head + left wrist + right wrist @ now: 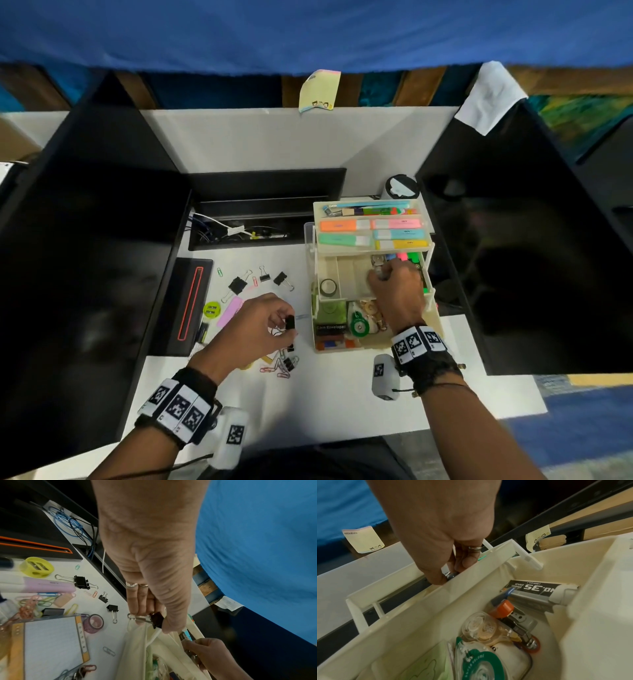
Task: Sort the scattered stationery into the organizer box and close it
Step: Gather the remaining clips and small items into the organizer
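The cream organizer box stands open on the white desk, its tiers stepped back. The top tray holds several highlighters. My right hand reaches into the middle tray, fingers curled on a small grey item I cannot identify. Left of the box, my left hand pinches a black binder clip just above the desk. More binder clips, coloured paper clips, a pink highlighter and a yellow sharpener lie scattered.
Black monitors flank the desk on both sides. An open cable tray runs behind the scattered items, and a black device with a red outline lies at the left. A lidded cup stands behind the box. A notepad and tape roll lie nearby.
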`<state>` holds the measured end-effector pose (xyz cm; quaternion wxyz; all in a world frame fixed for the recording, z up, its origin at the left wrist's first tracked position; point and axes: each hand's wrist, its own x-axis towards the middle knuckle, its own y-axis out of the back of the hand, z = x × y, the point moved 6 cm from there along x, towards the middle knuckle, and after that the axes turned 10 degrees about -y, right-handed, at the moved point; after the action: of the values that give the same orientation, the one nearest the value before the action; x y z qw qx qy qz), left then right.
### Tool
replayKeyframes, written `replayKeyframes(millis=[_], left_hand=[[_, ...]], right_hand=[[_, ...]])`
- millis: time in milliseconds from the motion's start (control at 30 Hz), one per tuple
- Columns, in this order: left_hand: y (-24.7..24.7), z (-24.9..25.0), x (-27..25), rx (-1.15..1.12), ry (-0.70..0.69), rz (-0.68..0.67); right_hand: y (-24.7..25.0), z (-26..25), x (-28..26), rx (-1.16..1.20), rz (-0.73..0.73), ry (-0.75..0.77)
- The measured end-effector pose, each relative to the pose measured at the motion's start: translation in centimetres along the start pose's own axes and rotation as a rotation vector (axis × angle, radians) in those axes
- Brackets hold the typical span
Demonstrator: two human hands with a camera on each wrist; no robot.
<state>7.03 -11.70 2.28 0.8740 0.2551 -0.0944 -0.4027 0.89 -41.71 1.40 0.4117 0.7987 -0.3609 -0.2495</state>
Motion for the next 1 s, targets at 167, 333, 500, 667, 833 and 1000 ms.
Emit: replayKeyframes(millis=[167,333,500,667,833,1000], left_hand=[[-0.6,0.1,0.2,0.022,0.01,-0.014],[-0.4,-0.7,-0.8,0.037,0.074,0.003],[0.3,-3.4,-2.3,0.028,0.164,0.012],[1.3,-5.6,-3.9,0.097,0.322,0.024],[2.4,-7.7,-6.5,0.151,0.415,0.003],[4.5,-10.1,-9.2,0.335,0.511,0.064]], right_hand=[[-0.2,0.6,0.9,-0.002,0.014,0.003],[0.8,-0.2,-1.4,0.045,0.057,0.091],[-1.8,-5.1,-9.4,0.033,-0.173,0.534],[-10.1,-8.0,-16.1,-0.266,-0.506,0.626],[-15.3,-7.6,-18.1,-0.728,-0.55,0.609],[-16.3,-7.6,-17.9,-0.689,-0.489,0.598]])
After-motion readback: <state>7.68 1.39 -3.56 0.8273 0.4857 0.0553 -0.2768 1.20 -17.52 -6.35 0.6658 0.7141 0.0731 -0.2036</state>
